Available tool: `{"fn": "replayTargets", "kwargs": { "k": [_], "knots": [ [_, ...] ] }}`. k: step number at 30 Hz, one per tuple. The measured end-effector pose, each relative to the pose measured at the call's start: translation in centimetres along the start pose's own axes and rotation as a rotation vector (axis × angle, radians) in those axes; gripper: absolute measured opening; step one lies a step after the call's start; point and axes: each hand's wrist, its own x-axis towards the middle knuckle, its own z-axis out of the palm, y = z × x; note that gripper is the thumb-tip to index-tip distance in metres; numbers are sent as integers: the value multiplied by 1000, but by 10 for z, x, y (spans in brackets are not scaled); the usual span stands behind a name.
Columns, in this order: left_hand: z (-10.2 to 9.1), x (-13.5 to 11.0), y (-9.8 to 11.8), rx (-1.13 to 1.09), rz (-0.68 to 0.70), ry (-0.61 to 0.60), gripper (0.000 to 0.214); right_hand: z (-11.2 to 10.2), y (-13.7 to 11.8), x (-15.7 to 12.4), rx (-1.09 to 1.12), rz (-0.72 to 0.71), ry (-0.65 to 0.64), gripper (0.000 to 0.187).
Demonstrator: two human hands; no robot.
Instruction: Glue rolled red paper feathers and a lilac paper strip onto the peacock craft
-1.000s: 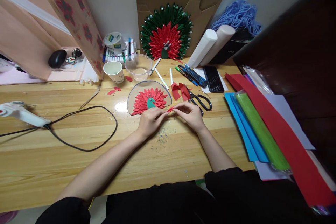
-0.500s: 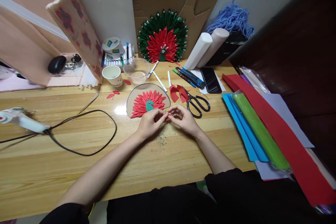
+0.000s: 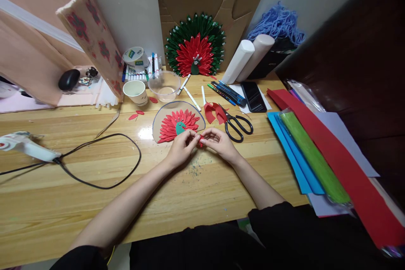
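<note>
My left hand (image 3: 181, 148) and my right hand (image 3: 220, 145) meet over the table, each pinching a small red paper piece (image 3: 201, 141) between thumb and fingertips. Fingers cover most of that piece. Just beyond my left hand lies a cardboard half-round (image 3: 163, 119) with a blue edge line. Red paper petals (image 3: 173, 118) fan over it around a green bird's head and neck (image 3: 180, 127). To the right of my right hand are black-handled scissors (image 3: 236, 128), with their blades under curled red paper scraps (image 3: 210, 114). Loose red petals (image 3: 133, 116) rest left of the half-round.
A white glue gun (image 3: 30, 147) with a looped black cable lies at left. Behind stand a paper cup (image 3: 135, 93), a clear bowl (image 3: 164, 88) and a finished green-and-red peacock (image 3: 195, 46). A phone (image 3: 253, 97) and coloured paper sheets (image 3: 341, 160) are at right.
More of the red piece now shows below my fingertips, and my fingers have shifted slightly around it. The view has moved a little; the things on the table look the same.
</note>
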Motion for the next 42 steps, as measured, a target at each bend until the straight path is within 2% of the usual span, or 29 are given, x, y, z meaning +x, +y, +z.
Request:
{"fn": "replayTargets", "kwargs": {
  "k": [8,14,18,22,29,35,42],
  "knots": [
    [0,-1,2,51,-10,14,21,-2,-2,3,4,-13,76,21],
    [0,-3,5,144,55,-53,21,-1,2,1,18,-34,61,18],
    [0,-3,4,186,59,-57,22,0,2,1,22,-50,79,16],
    [-1,-2,4,147,15,-101,27,1,1,2,17,-54,109,17],
    [-2,-2,4,79,-4,-101,29,0,-2,0,-14,-9,35,30],
    [-3,-1,7,5,-27,-93,30,-2,1,1,55,30,57,20],
    [-4,-2,7,-8,-24,-90,35,-3,1,3,35,9,92,19]
  ]
}}
